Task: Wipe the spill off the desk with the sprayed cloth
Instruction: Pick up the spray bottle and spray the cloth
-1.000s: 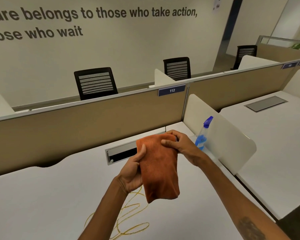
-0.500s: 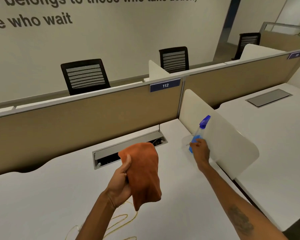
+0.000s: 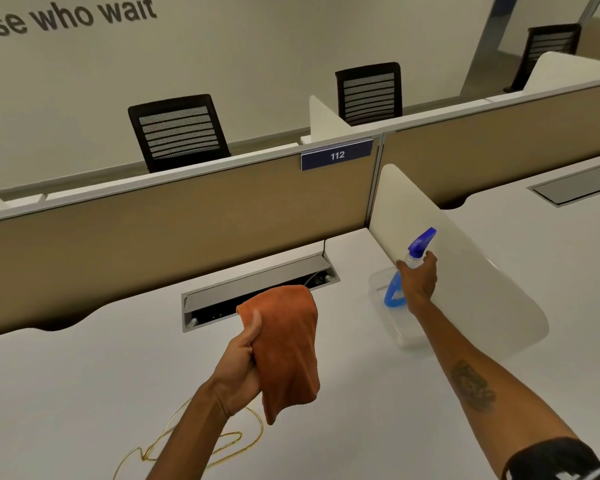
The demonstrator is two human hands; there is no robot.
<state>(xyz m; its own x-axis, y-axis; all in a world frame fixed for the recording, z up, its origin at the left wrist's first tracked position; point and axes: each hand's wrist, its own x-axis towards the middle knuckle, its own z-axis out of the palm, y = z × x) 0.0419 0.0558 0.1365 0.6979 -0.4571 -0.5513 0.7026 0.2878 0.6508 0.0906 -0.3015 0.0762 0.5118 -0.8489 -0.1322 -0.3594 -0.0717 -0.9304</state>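
Note:
My left hand [image 3: 239,368] holds an orange cloth [image 3: 286,348] up above the white desk [image 3: 84,393], the cloth hanging down folded. On the desk below it runs a thin yellow squiggle of spilled liquid [image 3: 229,441], partly hidden by my left forearm. To the right, my right hand [image 3: 418,278] is wrapped around the neck of a clear spray bottle [image 3: 394,296] with a blue trigger head and blue label. The bottle stands beside the white side divider.
A white rounded divider [image 3: 465,282] bounds the desk on the right. A cable tray with an open metal flap [image 3: 257,292] sits in the desk by the tan partition [image 3: 153,237] marked 112. Black chairs [image 3: 177,131] stand beyond it.
My right hand left the cloth, reached right and closed on the spray bottle's neck. My left hand kept the cloth and lowered slightly. The view tilted down.

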